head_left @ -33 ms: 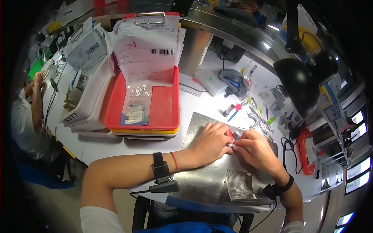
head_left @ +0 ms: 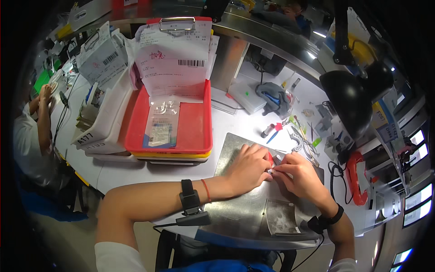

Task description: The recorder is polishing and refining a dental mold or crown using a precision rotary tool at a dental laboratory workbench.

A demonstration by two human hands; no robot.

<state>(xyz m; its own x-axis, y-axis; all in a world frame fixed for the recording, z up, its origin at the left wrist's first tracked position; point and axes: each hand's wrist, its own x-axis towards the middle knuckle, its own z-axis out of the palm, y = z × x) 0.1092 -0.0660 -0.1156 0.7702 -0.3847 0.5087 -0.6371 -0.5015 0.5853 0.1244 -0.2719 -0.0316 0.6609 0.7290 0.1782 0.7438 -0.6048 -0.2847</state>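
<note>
Over a metal plate (head_left: 226,217), my two hands meet with fingers closed. My left hand (head_left: 247,170) pinches a small whitish piece (head_left: 270,172) from the left. From the right, the thumb and fingers of my right hand (head_left: 299,174) close on the same spot. The piece is too small and too covered by fingertips to name. Something red (head_left: 271,158) shows just behind the left fingers, partly hidden. Nearer me on the plate lies a grey gridded sheet (head_left: 281,217).
To the left stand stacked trays, a red one (head_left: 195,127) on top, with a clipboard of papers (head_left: 176,63). Beside them is a white bin (head_left: 106,120). Small tools (head_left: 303,140) lie behind the plate. A black lamp (head_left: 349,99) overhangs the right. A person (head_left: 34,136) works far left.
The whole view has shifted very slightly. Both hands keep the same pinch over the plate.
</note>
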